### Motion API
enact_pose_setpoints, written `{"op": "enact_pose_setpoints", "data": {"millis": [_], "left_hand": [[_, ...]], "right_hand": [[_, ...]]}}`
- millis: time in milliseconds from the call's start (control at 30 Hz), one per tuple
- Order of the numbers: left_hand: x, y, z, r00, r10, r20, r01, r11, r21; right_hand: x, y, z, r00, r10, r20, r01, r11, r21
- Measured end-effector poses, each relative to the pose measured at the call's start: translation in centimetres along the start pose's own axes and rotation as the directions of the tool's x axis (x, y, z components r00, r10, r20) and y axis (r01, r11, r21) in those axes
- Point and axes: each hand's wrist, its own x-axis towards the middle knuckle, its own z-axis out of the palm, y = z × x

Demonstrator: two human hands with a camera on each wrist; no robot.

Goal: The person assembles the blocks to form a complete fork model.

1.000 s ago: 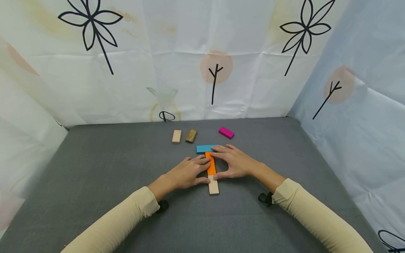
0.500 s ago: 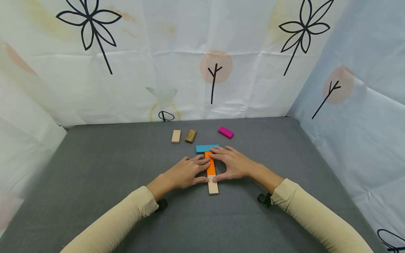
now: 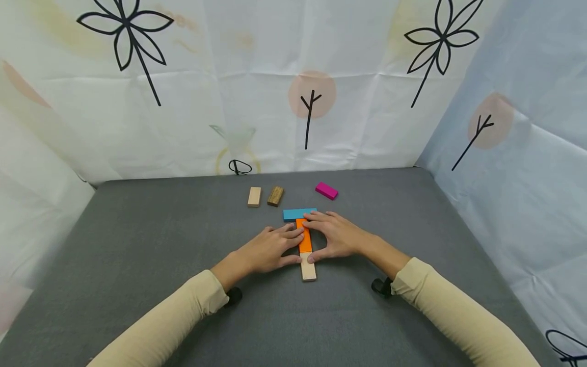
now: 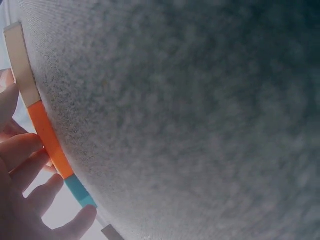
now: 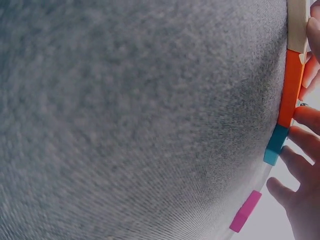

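In the head view, an orange wooden block (image 3: 305,243) and a pale wooden block (image 3: 309,271) lie end to end in a line. A blue block (image 3: 292,214) lies crosswise at the line's far end, like the top of a T. My left hand (image 3: 270,248) rests from the left, its fingertips on the orange block and its thumb at the pale one. From the right, my right hand (image 3: 338,235) touches the blue and orange blocks with its fingers and the pale block with its thumb. Both hands have extended fingers. Each wrist view shows the row edge-on, fingertips along it.
Farther back on the grey cloth-covered table (image 3: 137,255) lie a pale block (image 3: 254,197), a brown grained block (image 3: 275,196) and a magenta block (image 3: 326,190). White printed cloth (image 3: 266,76) hangs behind the table and along its sides.
The right fingertips have drawn back slightly off the right end of the blue block. Otherwise the hands and blocks hold their places, and the head view has shifted a little.
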Motion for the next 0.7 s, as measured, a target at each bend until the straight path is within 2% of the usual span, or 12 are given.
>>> {"op": "enact_pose_setpoints", "data": {"millis": [267, 700], "left_hand": [[-0.1, 0.0, -0.4, 1.0, -0.002, 0.026, 0.003, 1.0, -0.015], [-0.4, -1.6, -0.8, 0.999, -0.038, 0.001, 0.038, 0.998, -0.057]], "right_hand": [[-0.2, 0.1, 0.0, 1.0, -0.008, -0.015, 0.008, 1.0, -0.003], [-0.2, -0.1, 0.0, 1.0, 0.001, -0.011, -0.001, 1.0, 0.003]]}}
